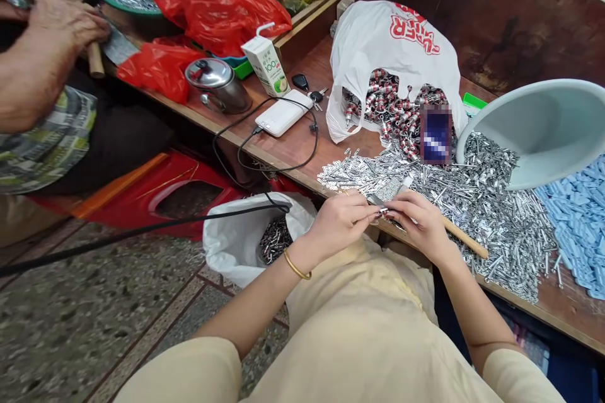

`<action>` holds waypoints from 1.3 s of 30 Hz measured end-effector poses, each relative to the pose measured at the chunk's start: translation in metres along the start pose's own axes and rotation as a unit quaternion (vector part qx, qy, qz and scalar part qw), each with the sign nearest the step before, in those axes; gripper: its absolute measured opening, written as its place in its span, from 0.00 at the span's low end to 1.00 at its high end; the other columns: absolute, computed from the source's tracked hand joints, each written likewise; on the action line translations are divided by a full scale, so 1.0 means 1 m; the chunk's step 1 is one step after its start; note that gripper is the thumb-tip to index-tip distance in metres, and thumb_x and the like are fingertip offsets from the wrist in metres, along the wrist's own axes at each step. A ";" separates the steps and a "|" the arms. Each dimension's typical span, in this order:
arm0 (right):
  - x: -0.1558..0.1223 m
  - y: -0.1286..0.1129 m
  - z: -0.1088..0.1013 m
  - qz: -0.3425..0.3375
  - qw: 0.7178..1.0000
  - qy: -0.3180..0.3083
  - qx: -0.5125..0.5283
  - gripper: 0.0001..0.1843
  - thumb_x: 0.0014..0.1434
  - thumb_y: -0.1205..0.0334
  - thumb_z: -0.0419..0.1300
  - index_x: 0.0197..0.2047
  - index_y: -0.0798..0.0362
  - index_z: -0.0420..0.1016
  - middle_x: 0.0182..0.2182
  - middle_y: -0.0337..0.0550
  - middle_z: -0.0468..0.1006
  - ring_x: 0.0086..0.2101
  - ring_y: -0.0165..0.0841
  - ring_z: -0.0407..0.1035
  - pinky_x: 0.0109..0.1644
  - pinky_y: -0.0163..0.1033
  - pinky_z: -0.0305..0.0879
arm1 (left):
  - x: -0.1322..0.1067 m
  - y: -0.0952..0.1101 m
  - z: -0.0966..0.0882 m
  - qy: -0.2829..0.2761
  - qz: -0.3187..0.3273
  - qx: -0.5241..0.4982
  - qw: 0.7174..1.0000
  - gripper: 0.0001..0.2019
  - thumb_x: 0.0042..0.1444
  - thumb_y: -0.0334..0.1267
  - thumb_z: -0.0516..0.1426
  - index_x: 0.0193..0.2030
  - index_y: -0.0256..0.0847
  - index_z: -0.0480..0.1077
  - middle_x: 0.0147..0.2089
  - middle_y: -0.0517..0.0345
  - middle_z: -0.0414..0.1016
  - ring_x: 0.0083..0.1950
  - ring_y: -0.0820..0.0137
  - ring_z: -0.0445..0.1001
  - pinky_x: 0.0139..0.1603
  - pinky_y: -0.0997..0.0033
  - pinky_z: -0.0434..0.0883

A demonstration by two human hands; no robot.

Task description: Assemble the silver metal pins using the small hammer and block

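Note:
At the table's front edge, my left hand (341, 221) and my right hand (420, 221) meet with fingertips pinched together. Between them is a small shiny metal part (382, 209), with a touch of red on it; its exact shape is mostly covered by fingers. Just behind the fingertips lies a flat grey piece (388, 191). A wooden handle (466, 239) sticks out past my right hand over the pile. Loose small silver metal parts (496, 227) spread behind and to the right of my hands.
Red-and-silver pieces (385, 101) spill from a white plastic bag (397, 38). A tilted grey basin (558, 132) and blue parts (581, 220) lie right. Left are a power bank (283, 114), cable, drink carton (267, 66) and metal mug (220, 88). A co-worker's arm (42, 56) is far left.

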State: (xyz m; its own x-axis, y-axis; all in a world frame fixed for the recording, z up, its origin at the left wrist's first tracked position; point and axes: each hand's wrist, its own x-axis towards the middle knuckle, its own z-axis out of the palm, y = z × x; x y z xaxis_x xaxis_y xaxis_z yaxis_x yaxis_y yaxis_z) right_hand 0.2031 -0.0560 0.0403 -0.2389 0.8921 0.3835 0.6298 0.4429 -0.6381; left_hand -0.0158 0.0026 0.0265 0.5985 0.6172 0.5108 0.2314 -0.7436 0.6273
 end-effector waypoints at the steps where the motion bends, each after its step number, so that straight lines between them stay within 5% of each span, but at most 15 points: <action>1: -0.001 -0.002 -0.003 -0.006 1.000 -0.010 0.003 0.11 0.70 0.60 0.58 0.51 0.47 0.81 0.42 0.47 0.81 0.42 0.37 0.76 0.46 0.46 0.75 | 0.001 0.003 -0.003 -0.006 0.003 -0.014 1.000 0.10 0.66 0.32 0.58 0.42 0.41 0.83 0.30 0.56 0.79 0.33 0.71 0.73 0.37 0.69 0.70; 6: -0.003 -0.010 -0.010 0.027 0.997 -0.052 0.046 0.11 0.67 0.55 0.63 0.49 0.47 0.80 0.43 0.46 0.82 0.44 0.38 0.77 0.49 0.45 0.75 | 0.002 0.016 -0.003 0.022 -0.010 -0.066 0.998 0.11 0.66 0.33 0.58 0.43 0.44 0.84 0.31 0.56 0.81 0.32 0.72 0.75 0.38 0.69 0.73; 10: -0.006 -0.010 -0.003 0.065 0.995 -0.027 0.070 0.09 0.68 0.56 0.61 0.46 0.48 0.81 0.40 0.45 0.83 0.41 0.37 0.77 0.47 0.44 0.76 | 0.000 0.017 0.003 0.058 -0.029 -0.065 0.996 0.11 0.66 0.33 0.58 0.45 0.45 0.84 0.30 0.56 0.81 0.32 0.72 0.74 0.36 0.70 0.73; 21: -0.004 -0.012 -0.001 -0.009 1.000 -0.005 0.010 0.11 0.68 0.62 0.61 0.52 0.46 0.82 0.40 0.46 0.83 0.40 0.37 0.78 0.44 0.45 0.77 | 0.000 0.008 -0.014 -0.049 0.013 0.018 0.999 0.14 0.69 0.35 0.54 0.41 0.42 0.82 0.27 0.56 0.75 0.31 0.71 0.71 0.35 0.71 0.70; 26: -0.003 -0.015 -0.004 0.001 0.999 -0.008 0.046 0.11 0.68 0.65 0.62 0.51 0.47 0.82 0.40 0.46 0.84 0.40 0.36 0.78 0.44 0.44 0.77 | 0.006 0.003 -0.016 -0.047 0.065 -0.032 0.996 0.11 0.69 0.35 0.55 0.44 0.43 0.81 0.27 0.57 0.75 0.31 0.71 0.70 0.35 0.70 0.70; 32: -0.008 -0.016 0.002 0.012 0.998 0.026 0.053 0.09 0.68 0.64 0.61 0.48 0.48 0.83 0.37 0.45 0.83 0.37 0.35 0.78 0.42 0.42 0.76 | 0.006 -0.007 -0.018 -0.033 0.055 -0.108 0.992 0.08 0.66 0.32 0.59 0.43 0.45 0.82 0.26 0.60 0.74 0.31 0.73 0.70 0.35 0.71 0.69; 35: -0.012 -0.020 0.016 0.028 0.995 0.080 0.059 0.09 0.68 0.65 0.61 0.47 0.48 0.83 0.36 0.45 0.84 0.36 0.34 0.78 0.41 0.42 0.75 | 0.003 -0.005 -0.008 -0.016 0.013 -0.118 0.993 0.08 0.65 0.32 0.60 0.44 0.45 0.82 0.31 0.59 0.76 0.35 0.72 0.72 0.40 0.71 0.71; 39: -0.015 -0.022 0.047 0.132 0.964 0.207 0.097 0.08 0.67 0.60 0.62 0.42 0.47 0.85 0.34 0.43 0.84 0.35 0.34 0.77 0.41 0.41 0.75 | -0.004 0.010 0.029 0.130 -0.161 -0.202 0.957 0.05 0.65 0.38 0.60 0.43 0.43 0.79 0.46 0.53 0.78 0.48 0.67 0.77 0.48 0.69 0.76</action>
State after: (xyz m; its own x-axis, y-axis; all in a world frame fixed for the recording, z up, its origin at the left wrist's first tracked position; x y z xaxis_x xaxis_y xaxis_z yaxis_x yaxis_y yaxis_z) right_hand 0.1578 -0.0750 0.0167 0.2522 0.8818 0.3986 0.4681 0.2493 -0.8478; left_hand 0.0065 -0.0153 0.0137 0.3220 0.8801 0.3489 0.0242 -0.3760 0.9263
